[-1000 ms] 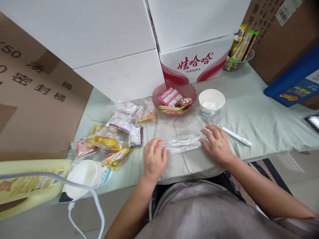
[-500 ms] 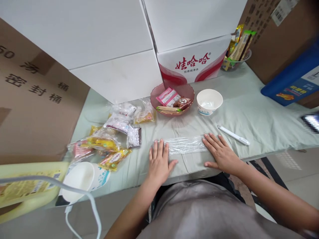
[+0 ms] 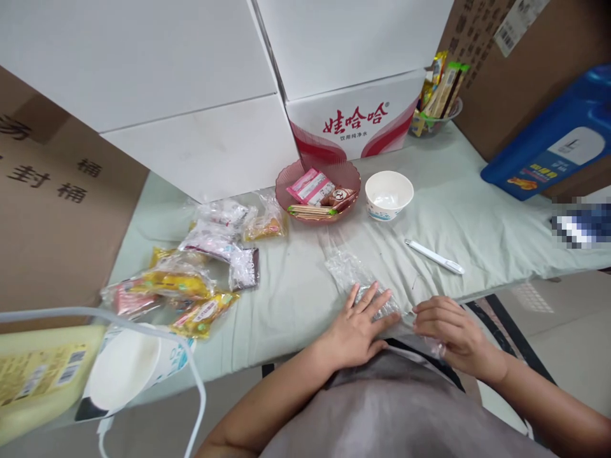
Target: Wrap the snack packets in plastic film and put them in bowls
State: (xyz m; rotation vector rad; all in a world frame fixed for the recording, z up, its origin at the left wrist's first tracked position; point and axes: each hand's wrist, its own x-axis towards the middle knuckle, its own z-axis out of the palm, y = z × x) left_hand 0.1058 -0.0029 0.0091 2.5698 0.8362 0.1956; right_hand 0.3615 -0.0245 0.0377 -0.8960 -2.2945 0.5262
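A crinkled clear plastic bag or film lies slantwise at the front edge of the table. My left hand rests flat on it, fingers spread, pressing it against the cloth. At the edge, my right hand has its fingers curled and pinches the near end of the same plastic, part of which shows below the fingers. Just beyond the right hand is a white utility knife. Farther back stand a white paper cup and a pink scalloped bowl holding wrapped snacks.
Wrapped snacks are piled at the left. A tipped paper cup, a yellow jug and a grey cable sit front left. White boxes wall the back; a blue bottle leans at right.
The plastic has turned from lying crosswise to slanting toward me. My left hand moved right onto it; my right hand shifted nearer and closed on its end. The view moved slightly right.
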